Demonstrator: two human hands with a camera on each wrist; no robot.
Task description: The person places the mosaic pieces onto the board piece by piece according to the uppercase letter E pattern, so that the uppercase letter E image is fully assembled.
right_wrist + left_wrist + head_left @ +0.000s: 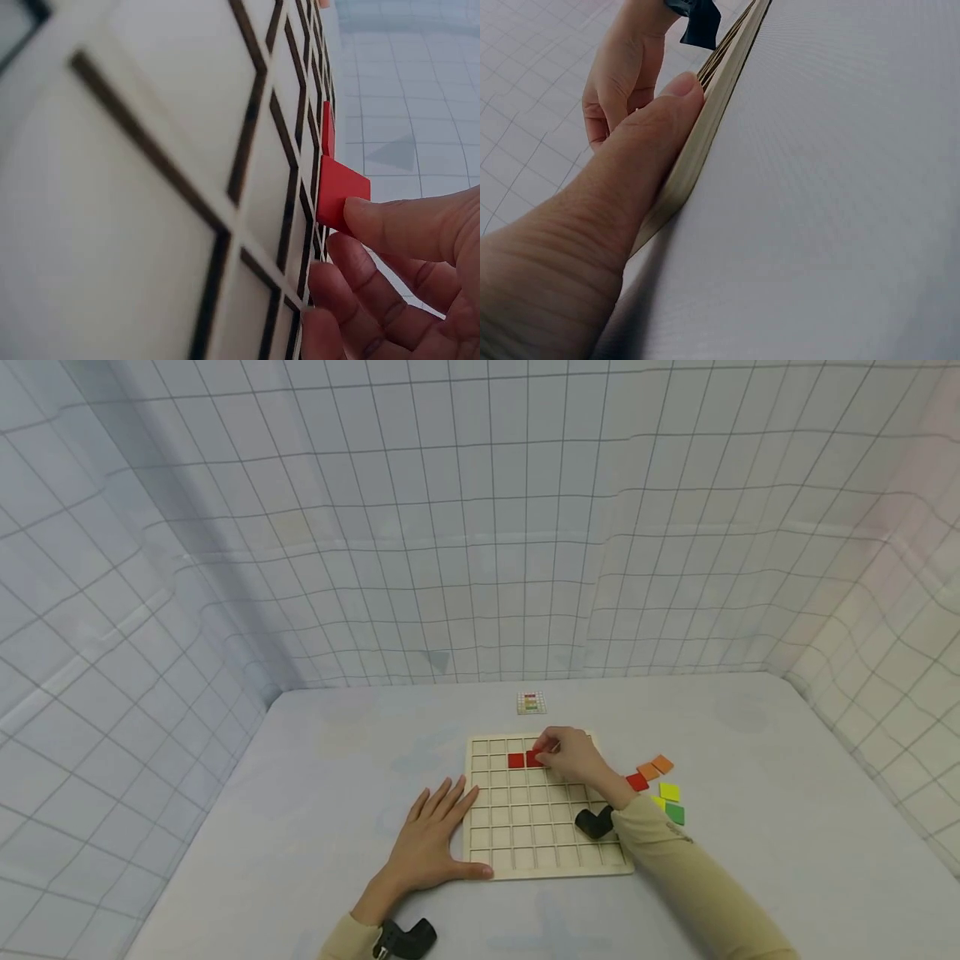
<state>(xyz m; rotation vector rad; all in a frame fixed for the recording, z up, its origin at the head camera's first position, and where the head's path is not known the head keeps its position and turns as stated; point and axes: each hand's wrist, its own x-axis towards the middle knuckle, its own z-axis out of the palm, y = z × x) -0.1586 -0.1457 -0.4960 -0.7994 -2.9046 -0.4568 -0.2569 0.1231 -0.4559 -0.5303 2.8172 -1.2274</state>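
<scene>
Two fingertips' grip [352, 217] around red tile [339, 196].

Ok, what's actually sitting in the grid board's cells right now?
On the grid board, one red tile lies flat. The right hand pinches a second red tile, tilted, beside it. Cells under that hand and sleeve are hidden.

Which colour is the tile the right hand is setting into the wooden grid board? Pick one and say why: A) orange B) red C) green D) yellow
B: the right hand pinches a red tile tilted at a cell of the grid board, beside another red tile already seated, while the left hand lies flat against the board's edge.
</scene>
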